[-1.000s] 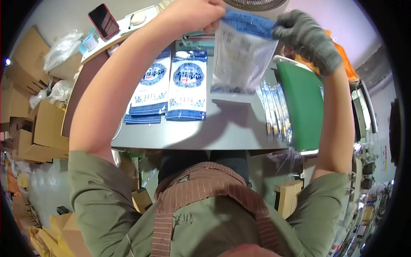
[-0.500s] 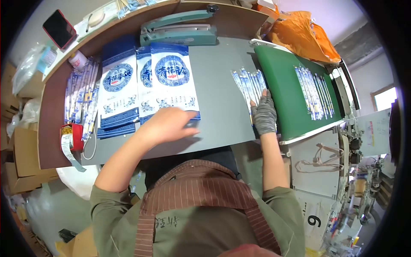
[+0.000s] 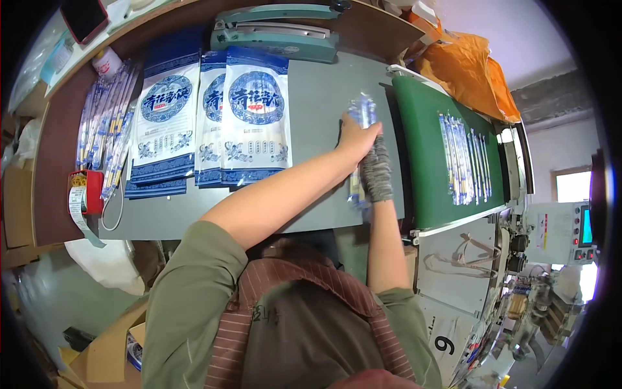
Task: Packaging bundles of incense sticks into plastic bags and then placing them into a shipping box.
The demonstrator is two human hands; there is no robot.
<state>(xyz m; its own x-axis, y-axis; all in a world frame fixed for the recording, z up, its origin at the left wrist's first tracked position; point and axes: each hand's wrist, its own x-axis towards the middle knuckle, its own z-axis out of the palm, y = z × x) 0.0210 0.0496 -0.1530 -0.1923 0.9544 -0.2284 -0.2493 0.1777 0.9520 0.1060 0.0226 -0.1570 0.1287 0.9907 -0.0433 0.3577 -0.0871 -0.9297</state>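
Observation:
My bare left hand reaches across to the right and closes around a bundle of slim blue-and-white wrapped chopsticks. My right hand, in a grey striped glove, presses against the same bundle from the right, its fingers partly hidden. The bundle stands lengthwise between both hands over the grey table, its ends slightly blurred. To the left lie stacks of flat blue-and-white printed bags, with another stack beside them.
More wrapped chopsticks lie on a green conveyor belt at the right, others at the left in a pile. A teal heat sealer stands behind the bags. A red tape holder sits at the left edge; an orange bag lies far right.
My left hand has moved right, from the bags to the chopsticks. The spread chopsticks are now gathered into a tight bundle between both hands. The view has shifted a little.

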